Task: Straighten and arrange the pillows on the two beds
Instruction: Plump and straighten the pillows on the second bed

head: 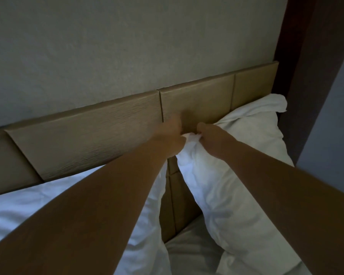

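Head view: both hands' fingers (202,129) bunched on white pillow (236,155) corner, against tan panelled headboard (87,135), grey wall (127,46) above.

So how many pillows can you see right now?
2. One pillow stands against the headboard on the right, gripped by both hands; another lies under the left arm. More may be hidden.

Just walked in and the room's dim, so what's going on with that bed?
A person is fixing the pillows. Both the left hand and right hand pinch one corner of the white pillow on the right, which leans against the tan headboard. Another pillow lies to the left, under the left arm.
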Available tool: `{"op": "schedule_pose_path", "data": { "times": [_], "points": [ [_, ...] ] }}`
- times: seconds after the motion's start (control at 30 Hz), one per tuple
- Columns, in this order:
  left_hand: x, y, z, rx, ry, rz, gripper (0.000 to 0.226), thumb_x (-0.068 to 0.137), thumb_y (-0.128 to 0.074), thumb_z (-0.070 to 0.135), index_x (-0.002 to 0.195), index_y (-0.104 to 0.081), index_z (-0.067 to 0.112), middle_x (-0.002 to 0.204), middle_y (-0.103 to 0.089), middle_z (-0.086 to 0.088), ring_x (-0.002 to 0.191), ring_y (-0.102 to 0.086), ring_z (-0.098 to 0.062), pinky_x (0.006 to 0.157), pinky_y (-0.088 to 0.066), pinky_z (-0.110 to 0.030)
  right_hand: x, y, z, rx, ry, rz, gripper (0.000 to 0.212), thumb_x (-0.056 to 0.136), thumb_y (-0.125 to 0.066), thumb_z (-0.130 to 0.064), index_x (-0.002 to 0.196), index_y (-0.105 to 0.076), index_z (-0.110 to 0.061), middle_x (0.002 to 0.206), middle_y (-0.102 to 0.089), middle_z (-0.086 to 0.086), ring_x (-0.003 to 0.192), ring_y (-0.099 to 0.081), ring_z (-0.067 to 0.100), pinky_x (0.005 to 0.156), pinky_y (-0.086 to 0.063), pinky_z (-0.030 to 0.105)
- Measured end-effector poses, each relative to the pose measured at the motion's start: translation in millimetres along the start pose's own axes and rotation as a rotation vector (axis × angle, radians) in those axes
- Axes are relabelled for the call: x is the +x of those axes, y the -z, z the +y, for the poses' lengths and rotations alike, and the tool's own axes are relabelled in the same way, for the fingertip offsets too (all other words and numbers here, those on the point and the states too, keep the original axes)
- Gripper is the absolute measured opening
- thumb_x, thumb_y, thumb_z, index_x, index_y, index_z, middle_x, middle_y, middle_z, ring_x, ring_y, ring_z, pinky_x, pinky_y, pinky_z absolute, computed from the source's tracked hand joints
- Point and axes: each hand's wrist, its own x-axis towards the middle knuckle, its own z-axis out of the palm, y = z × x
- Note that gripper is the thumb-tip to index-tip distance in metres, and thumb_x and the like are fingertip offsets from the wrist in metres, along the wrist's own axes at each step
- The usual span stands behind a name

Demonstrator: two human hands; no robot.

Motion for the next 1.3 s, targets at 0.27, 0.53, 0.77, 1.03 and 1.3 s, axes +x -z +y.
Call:
{"op": "schedule_pose_path", "data": {
  "times": [0.27,0.53,0.77,1.03,1.3],
  "points": [
    [-4,6,-2,0.426,-0.089,0.210,0.045,0.091,-0.060,0.010,0.129,-0.038,0.016,0.130,-0.042,-0.010,0.101,-0.056,-0.028,0.072,-0.047,-0.033,-3,14,-9,0.142,0.007,0.150,0.035,0.095,-0.043,-0.002,0.128,-0.053,-0.011,0.129,-0.054,0.010,0.120,-0.050,0.023,0.101,-0.039,0.030],
    [-63,-89,1,0.445,-0.359,-0.105,0.035,0.090,-0.054,0.018,0.123,-0.045,0.017,0.121,-0.044,-0.006,0.101,-0.056,-0.029,0.067,-0.046,-0.038,-101,-36,46,0.058,-0.196,0.035,0.023,0.086,-0.053,-0.014,0.109,-0.056,-0.017,0.107,-0.059,0.005,0.103,-0.056,0.021,0.086,-0.044,0.030],
    [-124,-240,-37,0.472,-0.290,-0.599,0.035,0.094,-0.046,0.021,0.129,-0.045,0.014,0.136,-0.039,-0.007,0.118,-0.051,-0.029,0.086,-0.045,-0.040,-215,-158,106,0.028,-0.423,-0.337,0.028,0.092,-0.049,-0.022,0.120,-0.052,-0.023,0.118,-0.058,0.003,0.112,-0.055,0.022,0.096,-0.044,0.034],
    [-190,-366,-88,0.375,0.003,-0.839,0.035,0.094,-0.048,0.031,0.128,-0.045,0.022,0.133,-0.043,-0.002,0.119,-0.050,-0.022,0.089,-0.042,-0.033,-288,-291,134,-0.027,-0.500,-0.622,0.041,0.093,-0.044,-0.016,0.133,-0.044,-0.024,0.129,-0.053,0.006,0.122,-0.050,0.026,0.098,-0.045,0.039],
    [-174,-438,-107,0.170,0.076,-0.850,0.042,0.094,-0.056,0.033,0.134,-0.051,0.021,0.145,-0.032,-0.009,0.126,-0.046,-0.027,0.102,-0.042,-0.035,-284,-358,162,-0.085,-0.495,-0.574,0.051,0.093,-0.046,-0.017,0.144,-0.037,-0.018,0.144,-0.044,0.009,0.133,-0.042,0.030,0.109,-0.038,0.041]
  ]
}}
